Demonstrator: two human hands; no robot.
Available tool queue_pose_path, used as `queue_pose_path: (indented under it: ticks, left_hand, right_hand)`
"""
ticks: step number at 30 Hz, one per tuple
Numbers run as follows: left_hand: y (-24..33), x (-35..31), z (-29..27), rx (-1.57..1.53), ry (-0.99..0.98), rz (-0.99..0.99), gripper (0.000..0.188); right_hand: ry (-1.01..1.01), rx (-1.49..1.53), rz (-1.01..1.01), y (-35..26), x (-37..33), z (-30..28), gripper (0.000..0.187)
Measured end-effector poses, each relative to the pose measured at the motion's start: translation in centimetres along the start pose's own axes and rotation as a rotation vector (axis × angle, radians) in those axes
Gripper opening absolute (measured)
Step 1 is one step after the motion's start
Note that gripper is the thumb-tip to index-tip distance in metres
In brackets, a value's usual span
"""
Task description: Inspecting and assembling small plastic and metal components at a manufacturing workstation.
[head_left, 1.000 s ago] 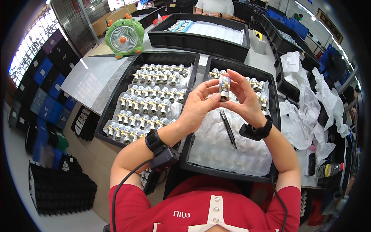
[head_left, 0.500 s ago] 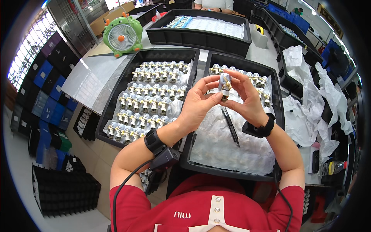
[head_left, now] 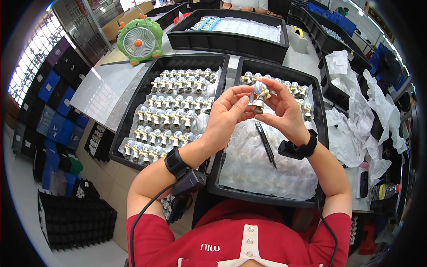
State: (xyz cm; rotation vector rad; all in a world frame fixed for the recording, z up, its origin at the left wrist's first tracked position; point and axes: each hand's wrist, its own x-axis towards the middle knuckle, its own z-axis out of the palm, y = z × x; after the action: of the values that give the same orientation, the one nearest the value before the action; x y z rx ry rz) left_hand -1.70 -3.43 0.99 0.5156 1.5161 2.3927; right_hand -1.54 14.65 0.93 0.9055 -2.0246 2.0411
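A small painted figurine (head_left: pixel 260 98) with pale grey-blue hair, a white outfit and yellow details stands upright between my hands, above the right tray. My right hand (head_left: pixel 287 111) grips it, thumb at the base and fingers round the head and back. My left hand (head_left: pixel 224 118) is closed at its left side, fingertips touching it and the thumb bent over the fingers. A black pen (head_left: pixel 266 144) lies just below my hands on the white wrapping sheet (head_left: pixel 267 178), which covers part of the right black tray (head_left: pixel 324 147).
Rows of similar figurines fill the left black tray (head_left: pixel 120 142). A green fan (head_left: pixel 140 40) stands behind it. Another large black bin (head_left: pixel 227 46) sits at the back, with a person beyond it. Crumpled white sheets (head_left: pixel 356 120) and a bottle (head_left: pixel 383 192) are on the right.
The figurine has turned slightly in my fingers, showing more yellow. My left thumb has drawn back from its front toward the left. My right hand keeps its grip.
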Motion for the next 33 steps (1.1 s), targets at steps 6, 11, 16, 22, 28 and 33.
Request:
queue_pose_path:
  ticks: [6, 11, 16, 22, 28, 33]
  left_hand:
    - [0.01, -0.07, 0.17, 0.034, -0.003, 0.046, 0.032]
    - [-0.17, -0.25, 0.26, 0.125, -0.041, 0.145, 0.042]
    - [-0.38, -0.27, 0.23, 0.225, -0.077, 0.16, 0.047]
    - [-0.21, -0.13, 0.46, 0.24, 0.019, 0.103, 0.046]
    - [0.01, -0.01, 0.39, 0.104, -0.014, 0.02, 0.038]
    - [0.24, -0.15, 0.34, -0.1, -0.058, -0.043, 0.037]
  right_hand:
    - [-0.004, 0.055, 0.033, -0.07, -0.03, 0.07, 0.07]
    - [0.019, 0.078, 0.012, -0.37, -0.13, 0.35, 0.068]
    - [0.027, -0.44, -0.188, -0.51, -0.13, 0.66, 0.068]
    - [-0.003, -0.537, -0.199, -0.62, -0.2, 0.7, 0.075]
    - [0.009, -0.578, -0.216, -0.54, -0.19, 0.4, 0.079]
    - [0.039, -0.534, -0.214, -0.62, -0.13, 0.43, 0.083]
